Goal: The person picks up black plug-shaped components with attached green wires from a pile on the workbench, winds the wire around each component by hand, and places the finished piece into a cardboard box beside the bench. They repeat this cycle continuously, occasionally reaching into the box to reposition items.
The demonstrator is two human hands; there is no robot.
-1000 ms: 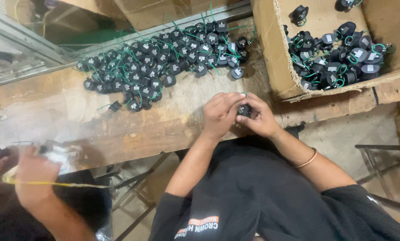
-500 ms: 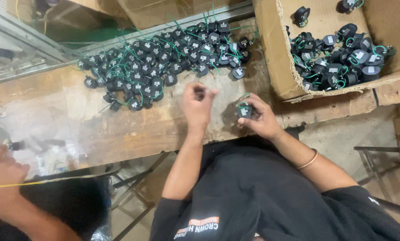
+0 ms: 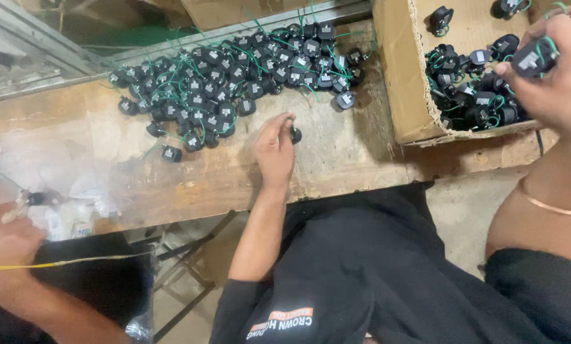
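While the left hand reaches out over the wooden bench, its fingertips pinch a small black part that sits on the bench just at the tip of the fingers. Beyond that hand and off to its left lies a wide heap of like black parts with green wires, the nearest of them close to the fingertips but not touching. The right hand is raised far to the right, well apart from the left, and closes around another black part with green wire above the near edge of a cardboard box. Inside the box, under and just beyond this hand, lies a second cluster of the same parts.

The bench top is worn, scuffed timber with pale stains; a grey floor shows below its near edge. At the far left another person's hand holds a thin yellow wire.

The left forearm stretches straight forward, palm down, wrist low. The right forearm is bent upward, a thin bangle on its wrist.
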